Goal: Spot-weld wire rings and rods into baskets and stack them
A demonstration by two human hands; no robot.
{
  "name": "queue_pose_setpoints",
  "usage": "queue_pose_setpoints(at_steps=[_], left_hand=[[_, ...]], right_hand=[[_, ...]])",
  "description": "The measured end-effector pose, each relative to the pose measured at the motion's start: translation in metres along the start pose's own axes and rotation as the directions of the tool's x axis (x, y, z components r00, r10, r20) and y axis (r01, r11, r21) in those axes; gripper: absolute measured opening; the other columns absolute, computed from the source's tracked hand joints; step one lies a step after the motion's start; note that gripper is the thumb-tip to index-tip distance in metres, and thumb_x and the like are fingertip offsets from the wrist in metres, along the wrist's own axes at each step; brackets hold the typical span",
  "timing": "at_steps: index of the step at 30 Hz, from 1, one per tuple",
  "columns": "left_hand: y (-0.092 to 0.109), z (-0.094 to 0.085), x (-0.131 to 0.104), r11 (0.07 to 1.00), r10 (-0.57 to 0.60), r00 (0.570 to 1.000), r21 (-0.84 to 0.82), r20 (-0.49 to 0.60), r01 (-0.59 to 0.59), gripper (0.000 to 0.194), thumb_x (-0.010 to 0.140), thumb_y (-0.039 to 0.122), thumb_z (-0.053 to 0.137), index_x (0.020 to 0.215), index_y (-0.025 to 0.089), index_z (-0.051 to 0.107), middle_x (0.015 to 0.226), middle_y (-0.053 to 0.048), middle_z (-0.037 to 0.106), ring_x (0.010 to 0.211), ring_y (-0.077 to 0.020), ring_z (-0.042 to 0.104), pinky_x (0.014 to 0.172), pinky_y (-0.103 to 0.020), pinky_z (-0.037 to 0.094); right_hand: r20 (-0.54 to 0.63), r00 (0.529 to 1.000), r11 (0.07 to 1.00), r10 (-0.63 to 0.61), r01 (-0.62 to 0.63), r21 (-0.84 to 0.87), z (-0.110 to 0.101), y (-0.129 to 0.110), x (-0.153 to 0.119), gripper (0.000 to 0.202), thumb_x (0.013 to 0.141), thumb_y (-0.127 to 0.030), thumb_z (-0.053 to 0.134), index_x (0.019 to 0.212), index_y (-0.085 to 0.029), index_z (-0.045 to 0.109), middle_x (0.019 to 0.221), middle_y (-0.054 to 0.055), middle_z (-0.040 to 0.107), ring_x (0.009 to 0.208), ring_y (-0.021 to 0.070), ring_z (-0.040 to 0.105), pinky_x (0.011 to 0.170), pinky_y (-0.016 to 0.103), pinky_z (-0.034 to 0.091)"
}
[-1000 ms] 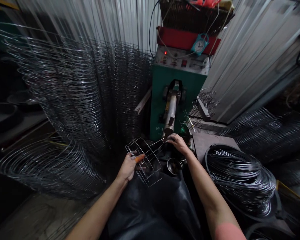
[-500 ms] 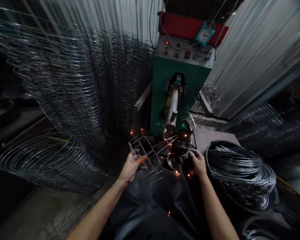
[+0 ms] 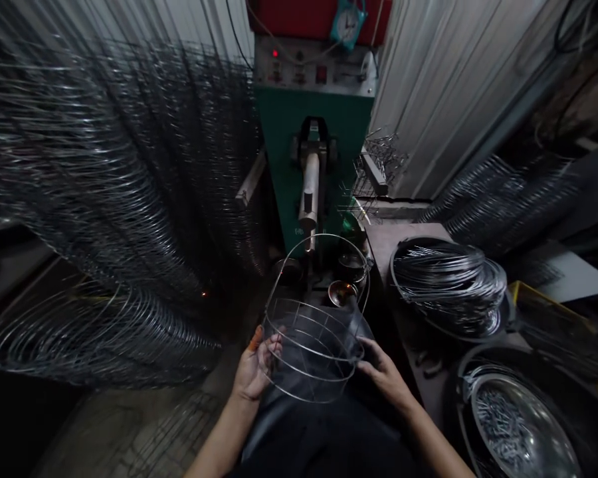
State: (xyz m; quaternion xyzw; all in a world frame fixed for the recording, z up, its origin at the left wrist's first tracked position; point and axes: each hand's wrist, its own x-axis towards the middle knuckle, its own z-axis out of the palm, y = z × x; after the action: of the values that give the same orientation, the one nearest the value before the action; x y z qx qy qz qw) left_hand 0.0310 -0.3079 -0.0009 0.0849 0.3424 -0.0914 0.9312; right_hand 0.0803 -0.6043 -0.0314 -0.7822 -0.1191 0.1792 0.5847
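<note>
A round wire frame [image 3: 309, 336], made of several rings joined by cross wires, is held in front of my dark apron. Its largest ring stands up toward the welding machine's arm [image 3: 309, 189]. My left hand [image 3: 258, 362] grips the frame's left side, an orange covering on one finger. At the opposite side, the fingers of my right hand [image 3: 385, 374] pinch the ring edge. Behind the wires, a small metal cup [image 3: 342, 293] glows orange inside, and a second dark cup [image 3: 351, 267] sits just beyond it.
The green machine [image 3: 313, 106] stands ahead, a blue clock [image 3: 349, 23] hanging above. Tall stacks of wire rings [image 3: 129, 192] crowd the left. To the right are a basin of cut wires [image 3: 443, 282] and a metal bowl of small pieces [image 3: 508, 425]. Wire grids lie on the floor at lower left.
The wire frame has come away from the machine's arm and turned to show its rings. My right hand has moved from beside the cups onto it. Most flying sparks are gone; the view has shifted.
</note>
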Motion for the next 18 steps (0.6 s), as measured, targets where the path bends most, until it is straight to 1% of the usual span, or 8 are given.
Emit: queue_pose_setpoints(at_steps=[3,6,8,11,13,15,17,18], left_hand=[[-0.012,-0.007,0.000,0.997,-0.055,0.998,-0.053,-0.039,0.053,0.037,0.094,0.033,0.031,0.118,0.007,0.043,0.066,-0.002,0.054,0.050,-0.0069,0.057,0.048,-0.014,0.052],[-0.016,-0.011,0.000,0.998,-0.057,0.990,-0.031,-0.133,0.054,0.031,0.093,0.028,0.033,0.110,0.007,0.047,0.065,-0.002,0.053,0.047,-0.0063,0.055,0.048,-0.015,0.052],[-0.014,-0.013,0.002,0.998,-0.051,0.984,-0.044,-0.174,0.044,0.030,0.093,0.028,0.034,0.106,0.005,0.049,0.064,-0.002,0.053,0.045,-0.0057,0.054,0.048,-0.013,0.051],[-0.008,-0.020,0.005,0.997,-0.037,0.983,-0.075,-0.181,0.024,0.037,0.092,0.036,0.034,0.102,0.005,0.051,0.064,-0.004,0.056,0.046,-0.0075,0.056,0.048,-0.014,0.051],[-0.005,-0.028,0.006,0.999,-0.012,0.988,-0.046,-0.157,0.005,0.044,0.091,0.044,0.033,0.103,0.006,0.052,0.069,-0.009,0.060,0.055,-0.0127,0.062,0.050,-0.019,0.053],[-0.008,-0.040,0.004,0.998,0.054,0.991,0.029,-0.120,-0.051,0.049,0.088,0.050,0.034,0.106,0.008,0.052,0.079,-0.014,0.065,0.072,-0.0197,0.066,0.060,-0.028,0.056],[-0.016,-0.050,0.000,0.977,0.176,0.980,0.137,-0.094,-0.162,0.051,0.085,0.054,0.038,0.111,0.012,0.051,0.092,-0.017,0.065,0.090,-0.0242,0.064,0.074,-0.037,0.054],[-0.022,-0.053,-0.003,0.950,0.257,0.963,0.206,-0.079,-0.236,0.051,0.084,0.055,0.040,0.113,0.014,0.049,0.098,-0.017,0.065,0.097,-0.0248,0.062,0.081,-0.040,0.052]], right_hand=[[-0.050,0.999,0.999,0.017,-0.015,0.046,0.013,0.006,-0.008,0.038,0.075,-0.050,0.059,0.101,-0.022,0.065,0.104,0.008,0.063,0.103,0.0256,0.056,0.094,0.040,0.040],[0.057,0.998,0.999,0.002,-0.004,0.031,0.023,0.011,-0.014,0.037,0.079,-0.054,0.054,0.089,-0.022,0.069,0.100,0.007,0.065,0.105,0.0275,0.055,0.095,0.041,0.040],[0.111,0.993,0.999,0.032,-0.035,0.023,0.028,0.010,-0.017,0.040,0.082,-0.055,0.049,0.092,-0.022,0.070,0.095,0.007,0.067,0.102,0.0274,0.057,0.093,0.042,0.042],[0.104,0.993,0.997,0.058,-0.062,0.036,0.036,0.000,-0.020,0.039,0.086,-0.051,0.045,0.105,-0.023,0.065,0.098,0.005,0.066,0.098,0.0250,0.059,0.090,0.041,0.044],[0.105,0.994,0.999,-0.021,0.018,0.027,0.043,-0.007,-0.019,0.034,0.087,-0.045,0.047,0.107,-0.023,0.064,0.103,0.006,0.065,0.100,0.0233,0.059,0.090,0.039,0.045],[0.098,0.982,0.986,-0.161,0.163,-0.021,0.052,-0.014,-0.015,0.028,0.089,-0.038,0.047,0.105,-0.023,0.064,0.103,0.006,0.065,0.099,0.0212,0.060,0.089,0.037,0.047],[0.080,0.948,0.943,-0.308,0.315,-0.107,0.062,-0.020,-0.011,0.026,0.090,-0.029,0.044,0.108,-0.022,0.062,0.102,0.007,0.065,0.096,0.0191,0.061,0.086,0.034,0.049],[0.074,0.924,0.909,-0.376,0.383,-0.161,0.066,-0.023,-0.008,0.028,0.091,-0.024,0.042,0.112,-0.022,0.060,0.103,0.008,0.064,0.096,0.0182,0.061,0.085,0.033,0.050]])
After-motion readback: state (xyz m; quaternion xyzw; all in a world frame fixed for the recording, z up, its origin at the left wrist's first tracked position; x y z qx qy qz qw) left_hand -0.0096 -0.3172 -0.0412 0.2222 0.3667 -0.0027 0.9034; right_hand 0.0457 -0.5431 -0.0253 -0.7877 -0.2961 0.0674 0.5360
